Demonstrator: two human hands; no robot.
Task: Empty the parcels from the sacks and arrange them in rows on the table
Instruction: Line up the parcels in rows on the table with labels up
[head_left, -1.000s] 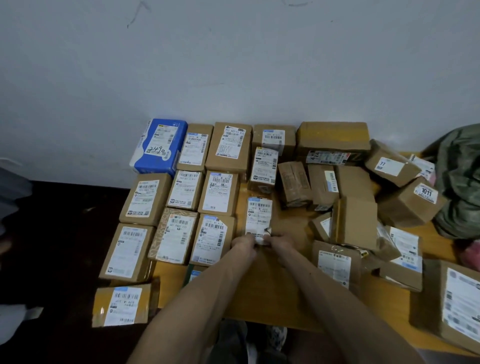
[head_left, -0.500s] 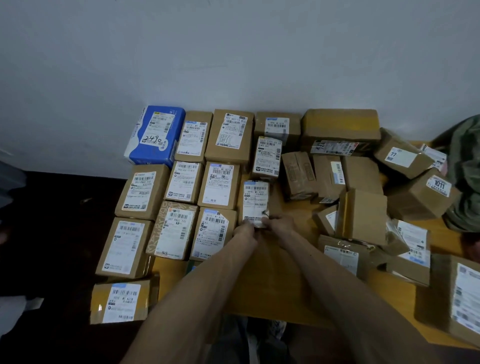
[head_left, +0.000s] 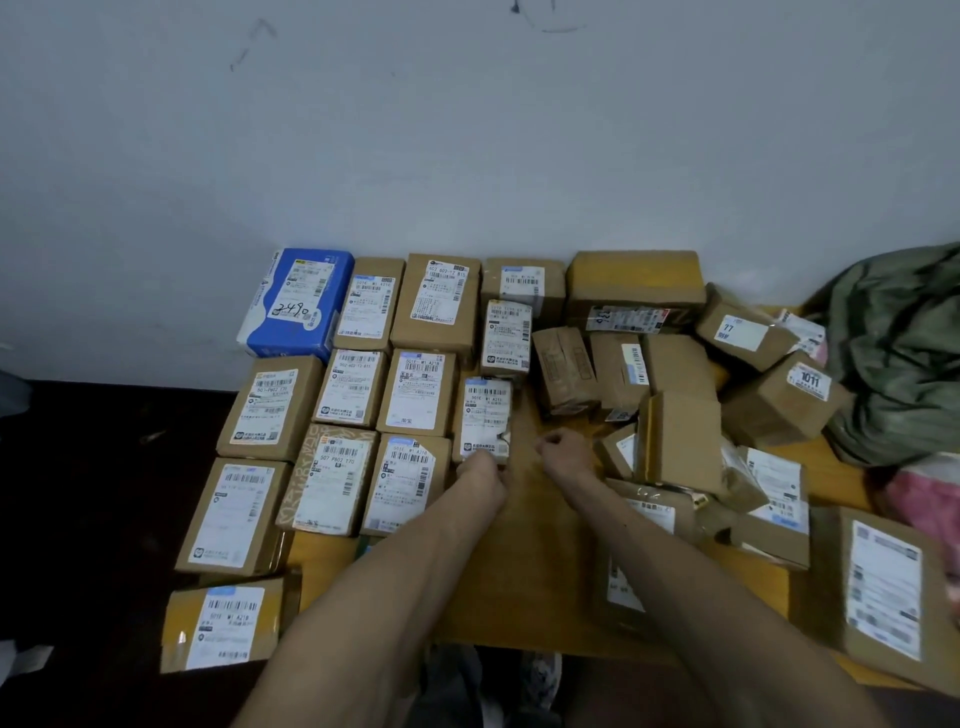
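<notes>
Brown labelled parcels lie in rows on the left of the wooden table, starting from a blue parcel at the back left by the wall. A small white-labelled parcel lies flat in the middle row, just right of its neighbours. My left hand grips its near end. My right hand sits on the bare table just right of it, fingers curled, holding nothing. An unsorted heap of parcels lies to the right. A green sack slumps at the table's right end.
A white wall stands right behind the table. One parcel hangs off the front left corner over the dark floor. A large box lies at the front right, with a pink bag behind it.
Both hands slid the small parcel away from me into the middle row. My right hand has since come off it and moved a little right; my left hand stays on it.
</notes>
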